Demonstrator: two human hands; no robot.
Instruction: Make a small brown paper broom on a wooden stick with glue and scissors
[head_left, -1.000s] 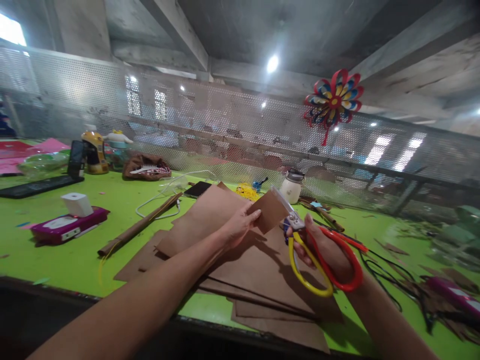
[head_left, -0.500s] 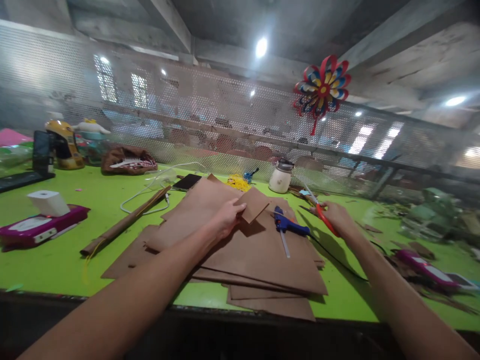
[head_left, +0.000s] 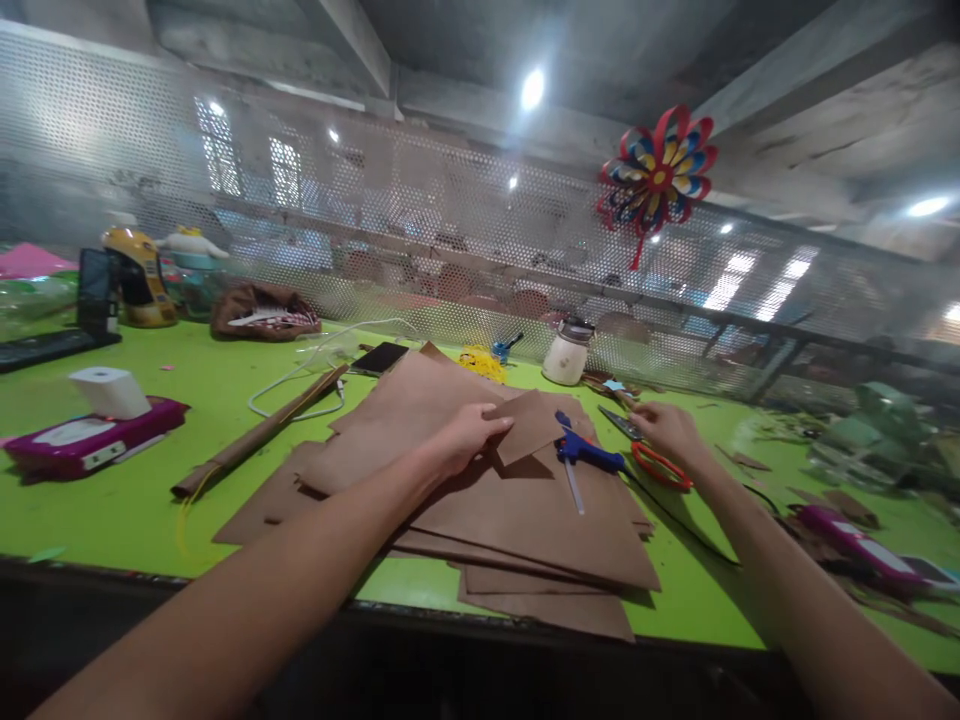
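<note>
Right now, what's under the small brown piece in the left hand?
Larger brown sheets, layered on the green table, show around the small brown piece. Whatever lies directly beneath the piece is covered.

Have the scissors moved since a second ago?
Yes, rightward: judged against the white jar, the tips of the scissors were to its left and are now to its right.

- Brown card piece (head_left: 529,430): small, flat, straight-edged, held at a slant above a loose stack of larger brown sheets (head_left: 510,520).
- Scissors (head_left: 624,426): red-handled, with grey metal blades, on the green tabletop (head_left: 120,520) right of the stack, tips pointing away leftward.
</note>
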